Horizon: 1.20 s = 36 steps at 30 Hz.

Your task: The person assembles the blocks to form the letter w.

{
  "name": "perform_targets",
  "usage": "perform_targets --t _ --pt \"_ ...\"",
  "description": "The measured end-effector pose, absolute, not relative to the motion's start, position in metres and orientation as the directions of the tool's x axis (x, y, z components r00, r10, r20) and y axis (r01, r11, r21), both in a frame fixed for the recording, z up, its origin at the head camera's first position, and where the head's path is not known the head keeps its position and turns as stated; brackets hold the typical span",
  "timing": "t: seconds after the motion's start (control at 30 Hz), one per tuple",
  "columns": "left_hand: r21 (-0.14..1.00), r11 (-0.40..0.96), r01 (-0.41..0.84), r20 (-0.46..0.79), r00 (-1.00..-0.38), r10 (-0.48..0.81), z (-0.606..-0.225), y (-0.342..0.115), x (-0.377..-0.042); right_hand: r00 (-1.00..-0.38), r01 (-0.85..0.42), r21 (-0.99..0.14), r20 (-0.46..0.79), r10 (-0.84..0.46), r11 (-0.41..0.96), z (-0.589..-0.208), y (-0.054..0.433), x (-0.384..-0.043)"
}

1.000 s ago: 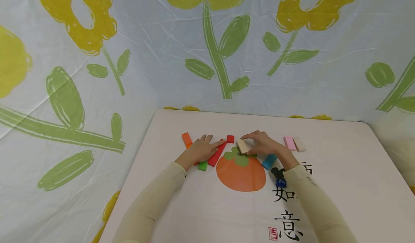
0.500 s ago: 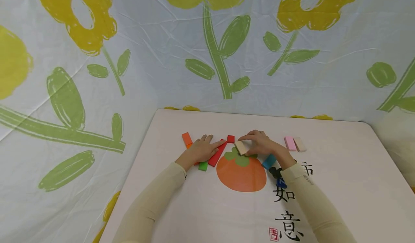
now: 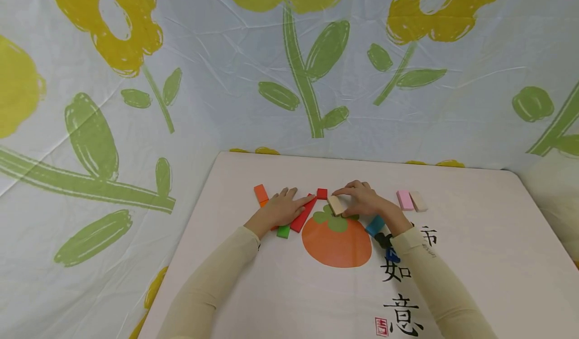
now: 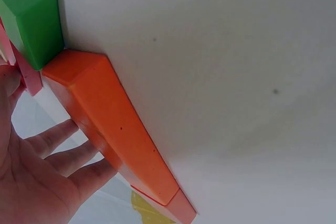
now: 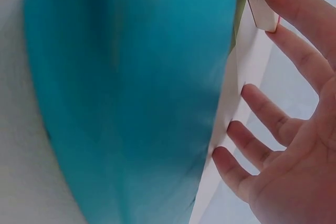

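- The pale wooden block is on the bench, over the green leaves of a printed orange fruit; it lies at a slant.
- The right hand has its grip on this block: thumb and index finger pinch it from two sides, while the other three fingers spread apart.
- Just beside the wooden block is a red cube; whether they touch, one cannot tell.
- The left hand has a released grip, with fingers extended and spread. It is over the coloured pieces, and one finger reaches to the long red block.
- In the left wrist view, fingers of this hand are at the side of a long orange block, whose near end is next to a green block. Another orange block continues the row.
- Near the right wrist lies a teal block, followed by a black piece and a dark blue piece.
- Farther to the right, a pink block and a beige block lie side by side.
- Black characters and a red seal are printed near the front.
- Behind hangs a white cloth with yellow flowers.
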<state>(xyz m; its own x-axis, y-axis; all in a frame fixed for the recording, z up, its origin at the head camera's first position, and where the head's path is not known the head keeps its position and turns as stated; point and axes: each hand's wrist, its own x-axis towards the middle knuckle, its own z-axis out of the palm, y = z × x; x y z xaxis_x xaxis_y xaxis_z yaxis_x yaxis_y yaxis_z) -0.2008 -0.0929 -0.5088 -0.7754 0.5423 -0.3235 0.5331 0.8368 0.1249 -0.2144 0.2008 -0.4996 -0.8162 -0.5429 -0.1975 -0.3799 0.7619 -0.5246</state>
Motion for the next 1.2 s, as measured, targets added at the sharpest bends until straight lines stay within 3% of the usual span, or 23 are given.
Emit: perform_targets --t 1.2 --pt "0.115 0.839 0.532 -0.321 -0.780 0.538 -0.5099 -0.0924 -0.2001 -0.823 -0.358 -0.528 -0.211 -0.527 0.770 -0.4992 0.1989 -0.2134"
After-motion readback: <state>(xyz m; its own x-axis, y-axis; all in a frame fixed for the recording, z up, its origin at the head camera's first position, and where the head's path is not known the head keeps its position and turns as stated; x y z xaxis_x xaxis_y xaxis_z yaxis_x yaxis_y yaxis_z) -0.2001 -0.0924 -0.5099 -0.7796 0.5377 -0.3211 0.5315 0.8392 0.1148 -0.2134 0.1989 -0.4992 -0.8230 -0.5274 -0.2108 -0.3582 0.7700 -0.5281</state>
